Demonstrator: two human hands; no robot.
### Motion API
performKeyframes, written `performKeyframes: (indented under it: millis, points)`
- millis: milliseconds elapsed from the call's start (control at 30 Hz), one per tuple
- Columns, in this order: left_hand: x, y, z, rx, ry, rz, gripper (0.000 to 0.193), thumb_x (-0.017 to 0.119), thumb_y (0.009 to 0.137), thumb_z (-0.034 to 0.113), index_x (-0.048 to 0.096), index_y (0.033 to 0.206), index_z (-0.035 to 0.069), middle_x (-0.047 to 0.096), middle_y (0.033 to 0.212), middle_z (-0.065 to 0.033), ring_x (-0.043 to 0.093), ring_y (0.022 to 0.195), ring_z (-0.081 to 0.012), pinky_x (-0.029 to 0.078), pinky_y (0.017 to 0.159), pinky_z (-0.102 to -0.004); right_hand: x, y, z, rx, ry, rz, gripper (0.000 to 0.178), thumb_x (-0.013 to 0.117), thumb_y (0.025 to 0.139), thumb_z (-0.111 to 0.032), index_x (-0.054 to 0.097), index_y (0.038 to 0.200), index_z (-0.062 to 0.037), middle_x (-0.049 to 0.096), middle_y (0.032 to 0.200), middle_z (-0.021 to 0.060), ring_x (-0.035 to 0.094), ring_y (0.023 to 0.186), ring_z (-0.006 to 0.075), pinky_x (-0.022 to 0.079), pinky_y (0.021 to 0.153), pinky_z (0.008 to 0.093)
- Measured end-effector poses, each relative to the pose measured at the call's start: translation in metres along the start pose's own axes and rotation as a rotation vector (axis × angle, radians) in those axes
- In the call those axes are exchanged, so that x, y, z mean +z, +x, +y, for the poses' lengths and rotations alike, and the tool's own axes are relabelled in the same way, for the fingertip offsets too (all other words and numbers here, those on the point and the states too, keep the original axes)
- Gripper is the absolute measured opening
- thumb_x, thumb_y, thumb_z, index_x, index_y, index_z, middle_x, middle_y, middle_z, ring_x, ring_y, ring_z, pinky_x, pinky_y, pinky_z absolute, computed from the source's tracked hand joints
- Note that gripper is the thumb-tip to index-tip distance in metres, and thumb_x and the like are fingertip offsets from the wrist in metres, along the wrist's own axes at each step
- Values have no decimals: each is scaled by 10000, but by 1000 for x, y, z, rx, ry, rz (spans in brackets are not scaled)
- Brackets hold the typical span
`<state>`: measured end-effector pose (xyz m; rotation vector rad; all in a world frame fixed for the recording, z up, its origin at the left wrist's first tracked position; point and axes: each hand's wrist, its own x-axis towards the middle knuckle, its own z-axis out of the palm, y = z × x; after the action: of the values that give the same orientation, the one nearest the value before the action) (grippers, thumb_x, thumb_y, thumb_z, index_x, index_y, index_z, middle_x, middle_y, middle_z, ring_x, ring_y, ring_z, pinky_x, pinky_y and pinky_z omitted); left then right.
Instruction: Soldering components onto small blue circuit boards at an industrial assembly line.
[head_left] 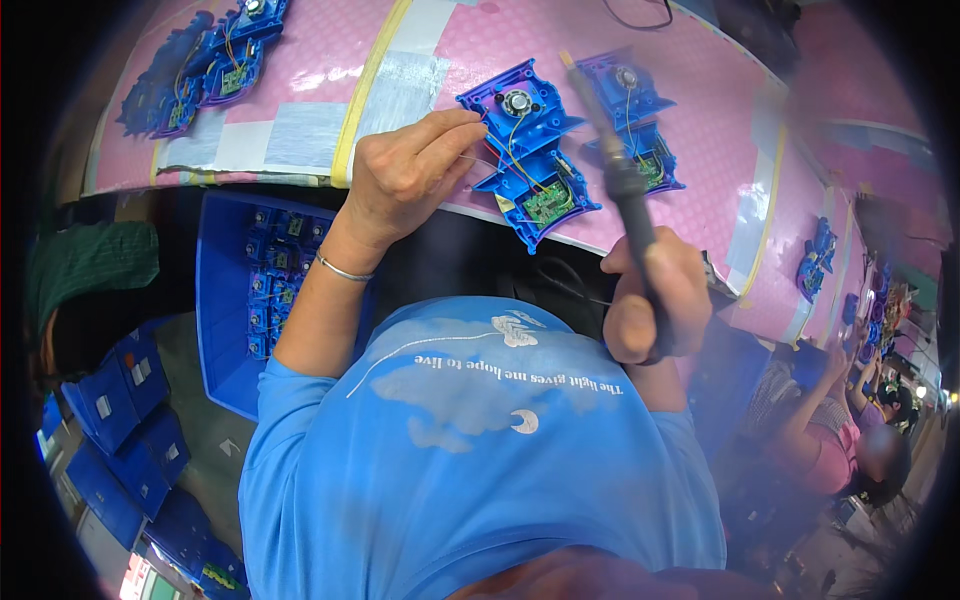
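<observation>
In front of me lies an opened blue plastic housing (pixel 545 150), with a round speaker (pixel 518 102) in its far half and a green circuit board (pixel 548 205) in its near half. Thin wires (pixel 515 160) run between the two. At the housing's left edge, my left hand (pixel 410 165) is closed in a pinch on a thin wire, whose end is hidden by the fingers. My right hand (pixel 665 295) is wrapped round the dark handle of a soldering iron (pixel 625 180), its tip pointing up and away, apart from the housing in front of me.
A similar housing (pixel 650 110) lies just right, partly behind the iron. More housings (pixel 230 75) are at far left and one (pixel 818 260) at right on the pink-covered table (pixel 320 50). A blue bin (pixel 222 300) of housings stands below left. Other people (pixel 820 430) sit at right.
</observation>
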<state>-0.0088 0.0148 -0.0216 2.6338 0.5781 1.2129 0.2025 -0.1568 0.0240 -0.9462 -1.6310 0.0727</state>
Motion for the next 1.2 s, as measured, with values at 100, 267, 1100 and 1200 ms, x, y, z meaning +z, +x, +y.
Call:
performKeyframes:
  millis: [100,267,1100,1200]
  points:
    - [-2,0,2,-21,-15,-7,267,812,768,38,739,1023,61,764,1018,-82,765,844,-234,618,674,-305,12,7,1,231,67,176,421,607,985,-229,660,1219,117,709,814,198,674,651,248,540,602,340]
    - [-1,2,2,-8,1,6,270,812,765,32,738,1022,65,763,1014,-81,765,840,-237,621,674,-309,3,1,6,216,80,132,317,660,943,-122,683,1152,116,727,844,205,691,677,246,545,621,339]
    - [4,11,10,71,13,8,289,829,756,38,757,1034,70,749,953,-57,723,713,-199,561,575,-291,13,-1,17,224,-32,18,266,722,745,75,716,1011,89,737,823,182,690,617,252,522,555,327]
    - [6,11,9,63,-2,-10,277,817,770,33,750,1037,64,755,966,-63,732,733,-211,573,594,-295,16,-1,20,211,-20,22,262,728,743,65,724,1005,79,722,791,171,688,614,251,510,547,324]
